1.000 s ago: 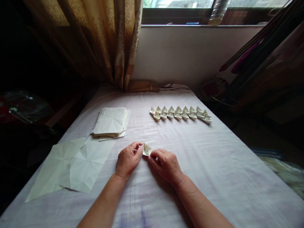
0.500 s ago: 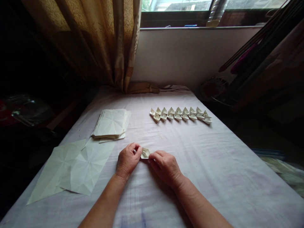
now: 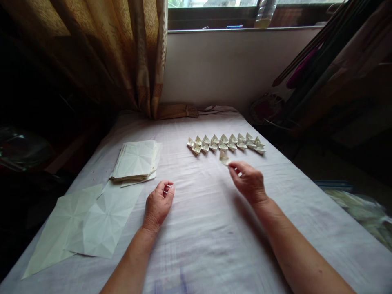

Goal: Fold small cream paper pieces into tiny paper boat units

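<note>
Between the thumb and fingers of my right hand point(image 3: 248, 181) is one end of a small folded paper boat point(image 3: 224, 158), slightly blurred. It hangs just in front of the rows of similar paper boats point(image 3: 223, 145), which sit close together in a band on the sheet. My left hand point(image 3: 158, 203) rests on the sheet, loosely curled and holding nothing, a small gap showing between thumb and forefinger. Left of it lie creased paper sheets point(image 3: 105, 222), partly overlapping. Behind these is a stack of creased square papers point(image 3: 134, 160).
A pale sheet point(image 3: 196, 253) covers the table-like surface. A patterned gold curtain point(image 3: 122, 53) hangs at the back left, beside a white wall point(image 3: 214, 65) under a window. Plastic-wrapped stuff point(image 3: 361, 212) lies beyond the right edge.
My right hand has moved forward and right with the paper boat, toward the rows. My left hand has let go of it and stays near the front. The view has shifted slightly.
</note>
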Available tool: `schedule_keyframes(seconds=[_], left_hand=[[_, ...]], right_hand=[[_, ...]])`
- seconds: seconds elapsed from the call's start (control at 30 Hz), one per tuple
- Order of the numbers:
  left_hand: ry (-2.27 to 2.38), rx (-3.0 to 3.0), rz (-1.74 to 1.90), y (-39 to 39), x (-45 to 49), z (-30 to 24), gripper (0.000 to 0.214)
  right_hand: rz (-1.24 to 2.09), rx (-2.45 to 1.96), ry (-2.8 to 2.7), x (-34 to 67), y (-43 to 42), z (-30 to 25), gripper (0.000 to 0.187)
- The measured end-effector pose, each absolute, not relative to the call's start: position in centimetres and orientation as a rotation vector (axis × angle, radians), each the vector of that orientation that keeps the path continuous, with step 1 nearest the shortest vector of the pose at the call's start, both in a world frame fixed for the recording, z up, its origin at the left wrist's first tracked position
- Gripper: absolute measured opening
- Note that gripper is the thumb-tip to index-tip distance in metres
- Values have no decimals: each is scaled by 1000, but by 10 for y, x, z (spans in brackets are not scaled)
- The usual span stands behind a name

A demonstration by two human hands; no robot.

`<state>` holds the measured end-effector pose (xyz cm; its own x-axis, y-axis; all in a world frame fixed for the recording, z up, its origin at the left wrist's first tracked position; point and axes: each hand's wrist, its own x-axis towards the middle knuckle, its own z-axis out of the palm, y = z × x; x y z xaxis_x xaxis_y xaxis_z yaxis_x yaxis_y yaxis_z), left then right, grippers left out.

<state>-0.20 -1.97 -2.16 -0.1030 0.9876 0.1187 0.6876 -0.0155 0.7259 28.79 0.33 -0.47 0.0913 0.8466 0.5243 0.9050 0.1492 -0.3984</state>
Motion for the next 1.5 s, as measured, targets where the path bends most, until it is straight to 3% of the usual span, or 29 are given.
schedule_keyframes(seconds=[0.2, 0.43, 1.5], left_hand=[[1844, 1737, 891, -22, 0, -20, 27], [1881, 1822, 841, -25, 1, -20, 27], [1901, 1885, 810, -25, 2, -19, 28]], right_hand=[[-305, -2092, -1564, 380, 38, 0, 25], [-311, -2284, -1638, 399, 57, -9, 26], [-286, -2296, -1647, 412, 71, -23, 30]])
